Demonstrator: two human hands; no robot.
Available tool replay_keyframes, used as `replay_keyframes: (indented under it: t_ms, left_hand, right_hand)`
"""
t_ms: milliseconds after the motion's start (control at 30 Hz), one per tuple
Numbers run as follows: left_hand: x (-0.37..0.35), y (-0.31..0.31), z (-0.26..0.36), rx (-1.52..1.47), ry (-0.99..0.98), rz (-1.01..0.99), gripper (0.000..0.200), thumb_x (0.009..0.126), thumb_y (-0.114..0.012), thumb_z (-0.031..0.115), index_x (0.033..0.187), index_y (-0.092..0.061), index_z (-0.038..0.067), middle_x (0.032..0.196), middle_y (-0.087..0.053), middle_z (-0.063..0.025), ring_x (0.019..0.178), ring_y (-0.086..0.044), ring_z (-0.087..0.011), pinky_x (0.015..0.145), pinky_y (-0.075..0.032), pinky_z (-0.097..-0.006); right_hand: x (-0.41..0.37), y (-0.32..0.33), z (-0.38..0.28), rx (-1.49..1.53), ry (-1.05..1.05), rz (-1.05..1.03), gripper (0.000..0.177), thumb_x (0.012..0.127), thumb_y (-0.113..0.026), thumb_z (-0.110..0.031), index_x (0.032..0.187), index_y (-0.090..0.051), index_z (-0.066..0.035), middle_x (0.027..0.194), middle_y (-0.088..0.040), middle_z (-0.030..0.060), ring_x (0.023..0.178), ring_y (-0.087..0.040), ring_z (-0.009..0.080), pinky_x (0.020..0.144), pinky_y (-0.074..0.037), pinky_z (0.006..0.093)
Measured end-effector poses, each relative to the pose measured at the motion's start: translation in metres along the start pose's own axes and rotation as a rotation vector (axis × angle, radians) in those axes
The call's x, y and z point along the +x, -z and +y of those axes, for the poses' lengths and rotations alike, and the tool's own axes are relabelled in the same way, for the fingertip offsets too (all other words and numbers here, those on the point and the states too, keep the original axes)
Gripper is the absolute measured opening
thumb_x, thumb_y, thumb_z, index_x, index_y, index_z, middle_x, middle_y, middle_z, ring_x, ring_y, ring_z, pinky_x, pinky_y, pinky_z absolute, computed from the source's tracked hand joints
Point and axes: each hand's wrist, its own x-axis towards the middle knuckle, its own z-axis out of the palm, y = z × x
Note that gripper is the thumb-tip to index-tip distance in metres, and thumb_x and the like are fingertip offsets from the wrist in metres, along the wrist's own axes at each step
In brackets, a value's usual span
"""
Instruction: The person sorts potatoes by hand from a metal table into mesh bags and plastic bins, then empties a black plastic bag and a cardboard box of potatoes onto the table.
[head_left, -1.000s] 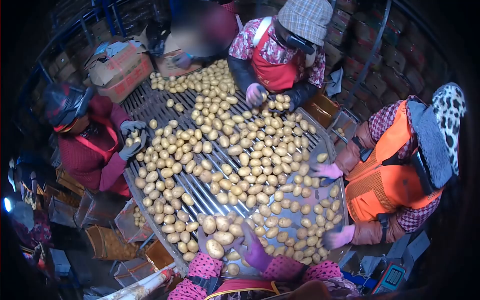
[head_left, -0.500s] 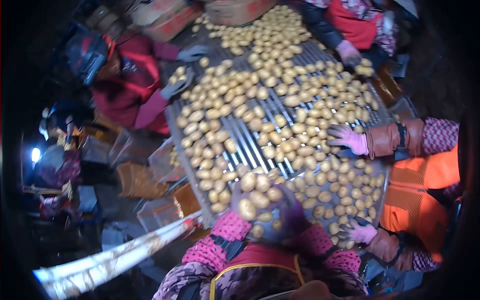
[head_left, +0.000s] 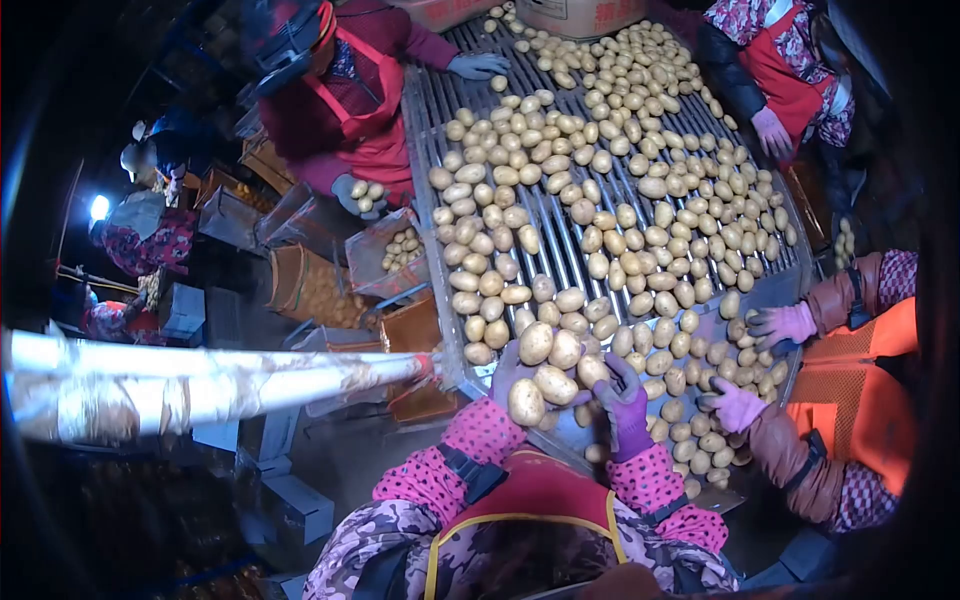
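My left hand [head_left: 508, 376], in a purple glove, is cupped under several potatoes [head_left: 556, 384] at the near edge of the sorting table. My right hand [head_left: 626, 404], gloved the same way, has its fingers curled round a single potato [head_left: 592, 370] beside that handful. Loose potatoes lie just beyond both hands on the metal rollers [head_left: 548, 235] and on the flat near end of the table.
Across to the left, a co-worker's gloved hand [head_left: 360, 196] holds potatoes above crates. Another co-worker's pink-gloved hands [head_left: 736, 404] are among the potatoes at right. A wrapped white pole [head_left: 230, 385] juts in from the left. A cardboard box [head_left: 580, 15] stands at the far end.
The view has swung left and sharpened. My right hand now shows clearly on a potato beside the left handful. The left co-worker's hand with potatoes has moved off the table, over the crates.
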Motion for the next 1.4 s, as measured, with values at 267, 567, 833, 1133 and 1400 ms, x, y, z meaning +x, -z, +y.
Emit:
replay_keyframes:
  t_ms: [267,567,833,1133,1400]
  left_hand:
    - [-0.075,0.023,-0.031,-2.439,0.409,-0.873,0.03,0.111,-0.054,0.022,0.139,-0.054,0.01,0.129,-0.055,-0.0022,0.103,-0.055,-0.0154,0.071,-0.055,-0.0267]
    - [-0.211,0.058,-0.088,-1.974,0.273,0.046,0.037,0.113,-0.051,0.024,0.145,-0.046,0.005,0.134,-0.058,-0.0073,0.114,-0.063,-0.0234,0.089,-0.06,-0.0344]
    - [-0.275,0.123,-0.167,-2.303,-0.204,-0.176,0.01,0.114,-0.044,0.022,0.116,-0.053,0.019,0.108,-0.047,0.0004,0.1,-0.051,-0.0183,0.088,-0.053,-0.0304]
    - [-0.292,0.165,-0.18,-2.559,0.064,-0.456,0.018,0.114,-0.046,0.025,0.129,-0.054,0.02,0.119,-0.05,0.0015,0.105,-0.049,-0.0196,0.09,-0.052,-0.0311]
    - [-0.257,0.183,-0.174,-2.726,0.246,-0.855,0.026,0.114,-0.049,0.027,0.138,-0.054,0.02,0.128,-0.052,0.0023,0.105,-0.047,-0.0198,0.09,-0.051,-0.0314]
  right_hand:
    - [-0.05,-0.021,0.041,-0.125,0.07,-0.179,0.07,0.095,-0.076,-0.011,0.157,-0.046,0.002,0.148,-0.056,0.0138,0.133,-0.058,0.0232,0.113,-0.049,0.0356]
    - [-0.073,-0.072,0.07,-0.129,-0.014,-0.185,0.061,0.097,-0.075,-0.013,0.151,-0.052,0.002,0.13,-0.065,0.0101,0.109,-0.066,0.0175,0.095,-0.056,0.0311]
    - [-0.086,-0.151,0.092,-0.006,-0.154,-0.336,0.067,0.097,-0.068,-0.031,0.155,-0.049,-0.002,0.135,-0.062,0.0104,0.116,-0.063,0.0234,0.099,-0.051,0.0359]
    - [-0.059,-0.144,0.153,-0.365,-0.148,-0.31,0.075,0.084,-0.059,-0.004,0.157,-0.044,0.003,0.143,-0.059,0.0176,0.122,-0.064,0.0261,0.107,-0.053,0.0361]
    - [-0.078,-0.189,0.131,-0.232,-0.263,-0.213,0.076,0.085,-0.061,-0.003,0.159,-0.045,-0.004,0.13,-0.065,0.0119,0.09,-0.064,0.0167,0.077,-0.055,0.027]
